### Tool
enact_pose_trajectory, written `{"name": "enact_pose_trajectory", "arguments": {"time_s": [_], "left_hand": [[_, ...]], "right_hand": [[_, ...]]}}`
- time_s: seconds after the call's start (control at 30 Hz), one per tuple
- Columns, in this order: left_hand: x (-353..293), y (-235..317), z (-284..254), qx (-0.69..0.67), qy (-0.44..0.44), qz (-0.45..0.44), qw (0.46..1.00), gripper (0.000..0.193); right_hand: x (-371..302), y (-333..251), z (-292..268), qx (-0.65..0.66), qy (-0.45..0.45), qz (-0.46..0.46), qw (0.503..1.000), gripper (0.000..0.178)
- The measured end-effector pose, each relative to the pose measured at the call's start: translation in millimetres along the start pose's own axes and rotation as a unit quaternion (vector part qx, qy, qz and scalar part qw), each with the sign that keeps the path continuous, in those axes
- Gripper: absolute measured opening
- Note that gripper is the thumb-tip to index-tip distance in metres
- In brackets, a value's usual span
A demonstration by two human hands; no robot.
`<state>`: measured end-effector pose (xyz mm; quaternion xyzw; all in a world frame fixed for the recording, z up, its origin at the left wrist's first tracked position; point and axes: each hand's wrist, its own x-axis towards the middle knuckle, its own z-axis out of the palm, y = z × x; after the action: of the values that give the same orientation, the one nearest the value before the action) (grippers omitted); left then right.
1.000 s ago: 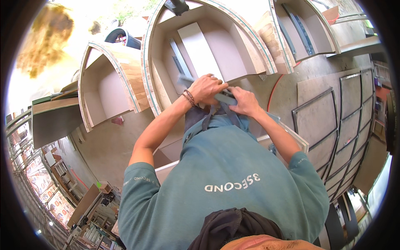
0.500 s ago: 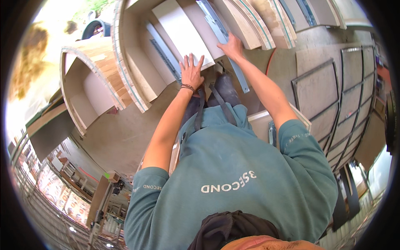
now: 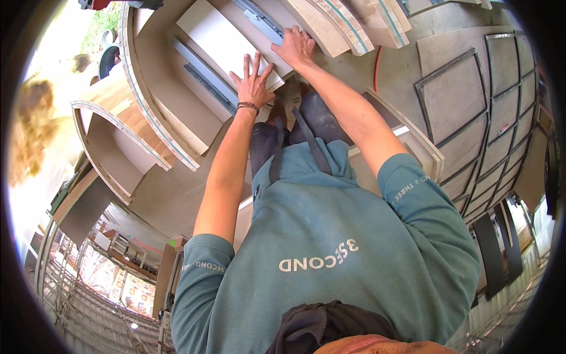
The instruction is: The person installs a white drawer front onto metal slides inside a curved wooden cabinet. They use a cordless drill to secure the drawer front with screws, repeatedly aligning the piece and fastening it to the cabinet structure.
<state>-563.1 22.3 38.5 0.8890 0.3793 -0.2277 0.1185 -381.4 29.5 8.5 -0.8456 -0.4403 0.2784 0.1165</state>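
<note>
Your left hand (image 3: 253, 87) is spread wide, fingers fanned, palm down over the near end of the white board (image 3: 221, 38). That board lies lengthwise inside the arch-shaped cabinet (image 3: 158, 74), between the metal rails on either side. Your right hand (image 3: 296, 47) is narrower, its fingers bent at the near end of the right-hand rail (image 3: 256, 17); you cannot tell from here whether it grips the metal or only touches it. The left-hand rail (image 3: 203, 71) rests in the cabinet on the board's other side, just beside it, its near end close to your left wrist, which wears a beaded bracelet (image 3: 248, 107).

To your left, a smaller arch-shaped cabinet (image 3: 109, 144) stands beside the larger one, its open side facing you. To your right, a red hose (image 3: 377, 69) runs over the floor (image 3: 168, 194), and beyond it you have a dark framework (image 3: 445, 68) of crossing bars.
</note>
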Motion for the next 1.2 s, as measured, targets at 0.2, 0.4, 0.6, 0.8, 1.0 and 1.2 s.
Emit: {"name": "enact_pose_trajectory", "arguments": {"time_s": [0.2,0.4,0.6,0.8,1.0,1.2], "left_hand": [[1.5,3.0,-1.3,-0.004,-0.006,0.010,1.000,0.106],[-13.6,-3.1,1.0,-0.088,0.034,-0.058,0.994,0.123],[-20.9,-6.7,12.7,-0.247,0.106,-0.071,0.961,0.136],[-23.3,-8.5,23.4,-0.311,0.091,-0.113,0.939,0.132],[-26.0,-16.9,24.9,-0.275,0.094,-0.077,0.954,0.127],[-26.6,-16.0,23.0,-0.266,0.085,-0.076,0.957,0.125]], "right_hand": [[-21.0,5.6,-1.7,-0.015,0.100,-0.063,0.993,0.051],[-106.1,21.8,-13.3,0.040,0.098,-0.138,0.985,0.051],[-120.4,39.0,93.2,0.532,-0.135,0.305,0.778,0.059],[-112.8,38.0,92.2,0.591,-0.156,0.256,0.749,0.038],[-115.2,37.8,103.3,0.601,-0.118,0.265,0.745,0.037],[-115.6,41.4,105.7,0.584,-0.124,0.248,0.763,0.043]]}}
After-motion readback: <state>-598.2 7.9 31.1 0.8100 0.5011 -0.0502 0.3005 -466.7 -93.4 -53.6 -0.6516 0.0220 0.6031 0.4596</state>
